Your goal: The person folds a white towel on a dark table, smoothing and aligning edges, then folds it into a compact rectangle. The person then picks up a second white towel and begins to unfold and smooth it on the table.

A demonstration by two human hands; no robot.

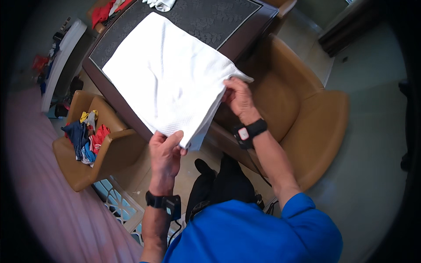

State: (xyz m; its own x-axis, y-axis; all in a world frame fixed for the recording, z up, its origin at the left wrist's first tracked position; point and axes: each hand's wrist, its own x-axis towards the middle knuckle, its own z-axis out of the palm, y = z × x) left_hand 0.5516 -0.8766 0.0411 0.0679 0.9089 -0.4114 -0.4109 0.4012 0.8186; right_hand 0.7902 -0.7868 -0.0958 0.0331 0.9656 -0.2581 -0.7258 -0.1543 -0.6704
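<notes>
A folded white textured cloth, like a towel [169, 65], lies over the near part of a dark table, its near edge lifted off the tabletop. My left hand [166, 153] pinches the near left corner, thumb on top and fingers beneath. At the near right edge, my right hand [239, 97] grips the cloth, with its fingertips partly hidden by the fabric. Between the hands the edge shows more than one layer, and a pale bluish-white layer hangs below. Both wrists carry black strapped devices.
The dark table [219, 19] has a patterned black top with white gloves [160, 4] at its far side. Brown leather chairs stand right [315, 118] and left [116, 149], the left one heaped with colourful clothes [87, 138]. A pink curtain [66, 197] hangs at left.
</notes>
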